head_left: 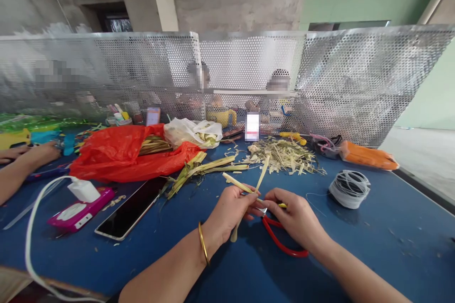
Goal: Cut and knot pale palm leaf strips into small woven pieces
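Observation:
My left hand [232,210] is closed, pinching pale yellow-green plant strips [263,173] that cross at its fingertips. One strip end points up, another reaches up to the left, and a duller end hangs below the palm. Close beside it, my right hand [293,213] grips the same strips where they run rightward, and a yellowish tip shows past its fingers. Beneath the right hand are red-handled scissors [284,245], their blades mostly hidden by my fingers. Longer plant stalks [199,168] and a heap of shredded trimmings [284,154] lie beyond my hands.
Left are a red plastic bag [110,151], a phone [133,208], and a magenta power strip [81,208] with a white cable. A wire coil [350,189] and orange packet [369,155] sit right. Perforated metal panels [249,61] stand behind; another person's hands [39,154] are far left.

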`<act>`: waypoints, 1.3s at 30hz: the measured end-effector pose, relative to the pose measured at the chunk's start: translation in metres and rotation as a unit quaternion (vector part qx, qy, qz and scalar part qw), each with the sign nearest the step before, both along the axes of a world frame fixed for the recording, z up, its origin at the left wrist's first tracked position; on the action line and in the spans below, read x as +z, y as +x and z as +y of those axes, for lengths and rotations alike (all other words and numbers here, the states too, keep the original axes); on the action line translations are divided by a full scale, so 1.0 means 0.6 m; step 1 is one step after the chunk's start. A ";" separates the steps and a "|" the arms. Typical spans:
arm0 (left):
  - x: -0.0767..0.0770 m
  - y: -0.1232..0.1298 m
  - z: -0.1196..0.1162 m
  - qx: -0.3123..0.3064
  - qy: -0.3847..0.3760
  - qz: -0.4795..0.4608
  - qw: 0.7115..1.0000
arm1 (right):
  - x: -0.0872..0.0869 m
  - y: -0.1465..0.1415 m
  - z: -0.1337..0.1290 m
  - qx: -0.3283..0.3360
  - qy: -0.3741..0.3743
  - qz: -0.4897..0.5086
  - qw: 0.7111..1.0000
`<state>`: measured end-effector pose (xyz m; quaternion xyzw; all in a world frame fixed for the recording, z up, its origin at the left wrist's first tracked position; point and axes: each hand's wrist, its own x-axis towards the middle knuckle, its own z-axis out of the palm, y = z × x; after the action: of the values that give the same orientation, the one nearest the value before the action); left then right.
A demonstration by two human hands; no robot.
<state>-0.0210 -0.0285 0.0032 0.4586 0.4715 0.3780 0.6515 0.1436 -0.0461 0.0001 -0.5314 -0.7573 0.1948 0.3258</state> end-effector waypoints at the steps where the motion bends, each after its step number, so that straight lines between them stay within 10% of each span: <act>1: 0.000 0.001 -0.001 -0.003 0.006 -0.005 1.000 | -0.001 0.000 0.000 0.003 0.015 -0.012 1.000; 19: 0.012 -0.034 0.015 -0.162 -0.155 -0.185 0.957 | 0.034 0.030 0.012 0.144 0.197 -0.084 0.966; 26: 0.014 -0.022 0.003 -0.092 -0.101 -0.165 0.977 | 0.004 0.042 0.033 -0.076 0.086 0.134 0.984; 31: 0.007 -0.017 0.003 -0.076 -0.098 -0.178 0.976 | 0.008 0.022 0.022 0.103 -0.060 0.148 0.982; 39: 0.005 -0.018 0.001 -0.129 -0.140 -0.199 0.961 | -0.006 0.007 0.009 0.111 0.077 -0.021 0.991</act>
<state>-0.0317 -0.0276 0.0065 0.3354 0.3177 0.3049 0.8328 0.1478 -0.0408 -0.0037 -0.4215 -0.8309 0.1594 0.3265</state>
